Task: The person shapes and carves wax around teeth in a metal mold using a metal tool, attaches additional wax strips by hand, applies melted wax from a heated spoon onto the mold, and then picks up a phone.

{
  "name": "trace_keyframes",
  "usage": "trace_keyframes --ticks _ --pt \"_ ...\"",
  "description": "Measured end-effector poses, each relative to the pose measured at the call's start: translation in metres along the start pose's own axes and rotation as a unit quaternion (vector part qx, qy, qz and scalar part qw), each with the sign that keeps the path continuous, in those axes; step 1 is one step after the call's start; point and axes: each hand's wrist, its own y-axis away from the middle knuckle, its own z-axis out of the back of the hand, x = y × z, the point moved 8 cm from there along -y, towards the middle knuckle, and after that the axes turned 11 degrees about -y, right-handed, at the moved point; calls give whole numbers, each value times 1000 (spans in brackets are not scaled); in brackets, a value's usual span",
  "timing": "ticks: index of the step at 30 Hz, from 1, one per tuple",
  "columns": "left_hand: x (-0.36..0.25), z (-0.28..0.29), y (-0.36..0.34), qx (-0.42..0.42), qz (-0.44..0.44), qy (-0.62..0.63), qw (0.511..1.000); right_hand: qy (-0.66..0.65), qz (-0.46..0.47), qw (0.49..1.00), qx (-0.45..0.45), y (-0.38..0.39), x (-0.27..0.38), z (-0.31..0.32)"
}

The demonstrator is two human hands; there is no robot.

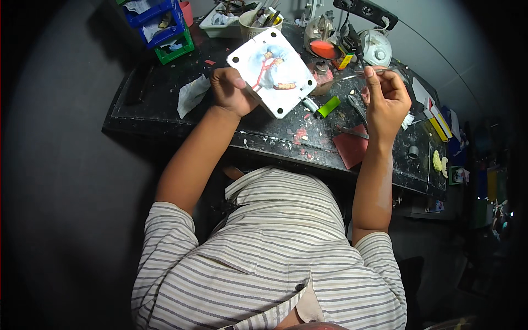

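Observation:
My left hand point(234, 93) grips the left edge of a white square dental flask half point(300, 69), tilted above the bench, with round dark holes at its corners. Pink-red wax strips point(265, 71) branch over the plaster inside it, and a short row of artificial teeth point(285, 86) lies near its right side. Raised to the right, my right hand point(388, 102) pinches a thin metal wax tool point(355, 75) that points left toward the flask. Its tip is close to a small burner point(321, 68); whether they touch I cannot tell.
Below the flask lie a green lighter point(328, 107) and a pink wax sheet point(351, 147). Pliers point(356, 107) rest near my right wrist. Behind stand a tool cup point(247, 21), a bowl of orange-red material point(324, 49) and a white round device point(376, 48). Stacked bins point(175, 47) rise at the left.

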Motion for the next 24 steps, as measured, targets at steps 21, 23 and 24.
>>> trace_keyframes --ticks 21,23,24 --pt "-1 13 -5 21 -23 0 1000 46 -46 998 11 3 -4 -3" --pt "-1 11 -5 33 -25 4 999 46 -47 998 12 3 -4 -4" --pt "-1 11 -5 33 -24 4 999 47 -48 998 13 3 -4 -4"
